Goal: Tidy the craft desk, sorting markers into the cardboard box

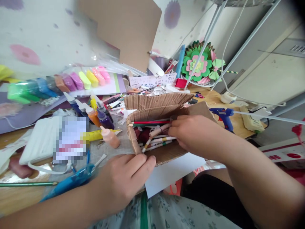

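You're gripping the cardboard box [166, 156] at its near-left corner with your left hand [126, 175], while your right hand [190, 132], nearer the pens [164, 139] lying lengthwise inside, leftward of it, is reaching in, grasp unclear.

One cardboard box [157, 102] holds two coloured pencils [151, 122], one red and one green, and at least three white-barrelled pens [166, 139]. The bench [14, 202] carries one glue gun [225, 117], about eleven coloured packs [84, 80], at least six nozzle bottles [111, 139] and, at left, one green pencil [28, 184].
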